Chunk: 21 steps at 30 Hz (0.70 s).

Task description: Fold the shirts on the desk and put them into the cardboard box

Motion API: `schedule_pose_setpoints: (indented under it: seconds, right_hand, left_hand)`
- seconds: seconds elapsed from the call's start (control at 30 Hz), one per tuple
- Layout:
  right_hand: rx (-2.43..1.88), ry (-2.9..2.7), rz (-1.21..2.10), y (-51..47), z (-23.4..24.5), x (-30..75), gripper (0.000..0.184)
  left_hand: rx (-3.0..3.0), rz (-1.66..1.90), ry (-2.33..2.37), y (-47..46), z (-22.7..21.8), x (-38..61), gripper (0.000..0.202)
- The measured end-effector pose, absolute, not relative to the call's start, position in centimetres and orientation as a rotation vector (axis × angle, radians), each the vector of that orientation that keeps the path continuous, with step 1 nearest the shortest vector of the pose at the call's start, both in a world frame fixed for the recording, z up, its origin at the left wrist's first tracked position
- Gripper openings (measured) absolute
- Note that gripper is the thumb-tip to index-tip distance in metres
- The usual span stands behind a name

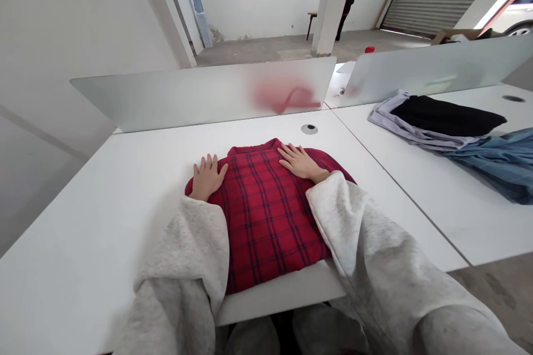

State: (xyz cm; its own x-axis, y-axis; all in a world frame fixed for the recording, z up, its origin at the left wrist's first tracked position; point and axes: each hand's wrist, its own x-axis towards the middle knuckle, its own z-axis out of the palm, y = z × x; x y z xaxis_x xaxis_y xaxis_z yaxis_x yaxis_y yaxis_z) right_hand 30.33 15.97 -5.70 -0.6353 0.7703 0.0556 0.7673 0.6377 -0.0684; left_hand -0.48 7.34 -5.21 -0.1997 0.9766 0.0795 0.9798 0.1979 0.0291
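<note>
A folded red plaid shirt [266, 216] lies on the white table [83, 233], its collar pointing away from me and its dark checks running lengthwise. My left hand [207, 176] rests flat on the shirt's upper left area, with its fingers spread. My right hand [297, 162] lies flat near the collar on the right side, its fingers pointing toward the left. Neither hand grips the cloth. Grey sweatshirt sleeves cover both my forearms and hide the shirt's lower side edges.
Frosted partition panels [200, 94] stand along the table's far edge, with a round grommet [309, 129] in front. On the adjoining table at right lie a black garment [447, 115], a lavender garment [395, 122] and a blue garment [499, 163]. A person [346, 11] stands far off.
</note>
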Motion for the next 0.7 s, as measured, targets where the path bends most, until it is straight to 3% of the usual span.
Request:
schedule_pose_setpoints:
  seconds: [0.2, 0.4, 0.7]
  right_hand:
    - [-1.647, -2.633, 0.129, 17.5, -5.8, 36.0, 0.062]
    - [-1.839, -2.462, 0.056, 18.5, -6.8, 41.8, 0.059]
    - [-1.752, -2.423, 0.006, 17.9, -7.6, 42.7, 0.056]
  left_hand:
    - [-1.783, -0.109, -2.635, 5.3, -4.8, -5.2, 0.068]
    - [-1.773, -0.129, -2.484, 2.2, -5.1, -8.4, 0.059]
    - [-1.746, -0.158, -2.530, 2.4, -5.4, -8.3, 0.060]
